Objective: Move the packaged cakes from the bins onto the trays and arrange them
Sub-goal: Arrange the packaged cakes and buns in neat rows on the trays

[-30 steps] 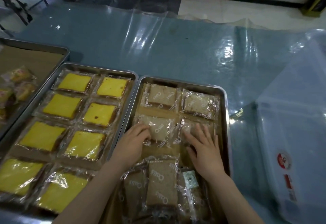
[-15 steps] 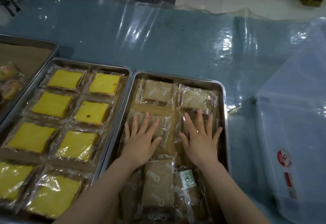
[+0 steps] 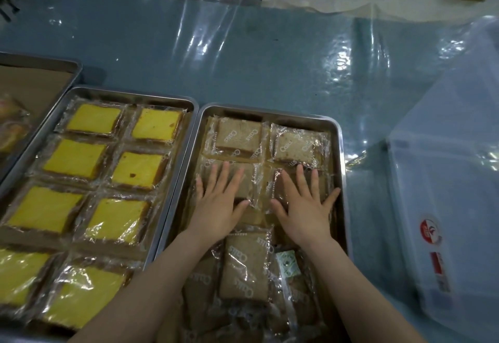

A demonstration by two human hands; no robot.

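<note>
A steel tray (image 3: pixel 340 153) in the middle holds brown packaged cakes in clear wrappers. Two lie side by side in its far row, a left cake (image 3: pixel 237 137) and a right cake (image 3: pixel 297 144). My left hand (image 3: pixel 220 202) lies flat, fingers spread, on the second-row left cake (image 3: pixel 247 184). My right hand (image 3: pixel 305 205) lies flat on the second-row right cake (image 3: pixel 275 188), which it mostly hides. Several more brown cakes (image 3: pixel 247 267) are piled loosely at the near end between my forearms. Neither hand grips anything.
A second tray (image 3: pixel 135 94) to the left holds yellow packaged cakes (image 3: pixel 137 169) in two columns. A third tray (image 3: pixel 67 65) at far left holds a few wrapped pastries. A translucent plastic bin (image 3: pixel 445 207) stands at right. Clear plastic sheeting covers the blue table (image 3: pixel 243 53).
Both hands went from curled fingers on the second-row cakes to lying flat with fingers spread on them. The view shifted slightly left.
</note>
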